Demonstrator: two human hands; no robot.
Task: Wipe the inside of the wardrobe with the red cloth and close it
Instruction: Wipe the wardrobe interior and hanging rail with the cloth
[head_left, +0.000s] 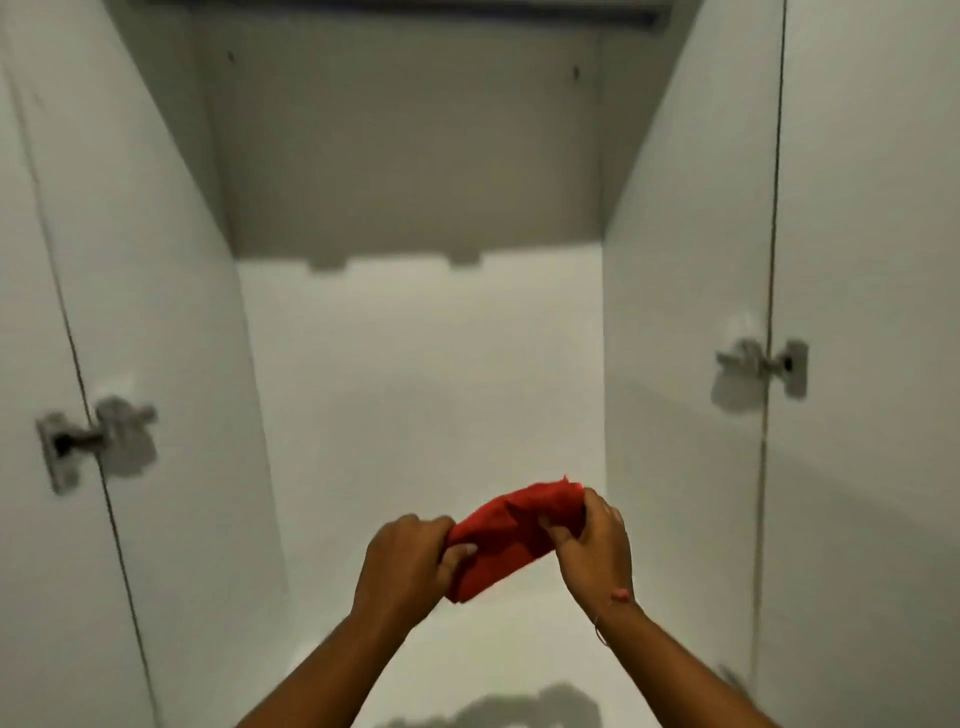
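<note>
A bunched red cloth (511, 535) is held between both hands in front of the open white wardrobe. My left hand (408, 564) grips its lower left end, and my right hand (595, 545) pinches its upper right end. The cloth hangs in the air above the wardrobe's white floor (467, 649), not touching any surface. The white back wall (421, 364) lies straight ahead. Both doors stand open: the left door (31, 545) at the far left and the right door (872, 260) at the far right.
The left side panel (171, 312) and right side panel (680, 260) flank the hands. A metal hinge (88, 441) joins the left door, another hinge (763, 364) joins the right. A dark rail (395, 8) runs across the top.
</note>
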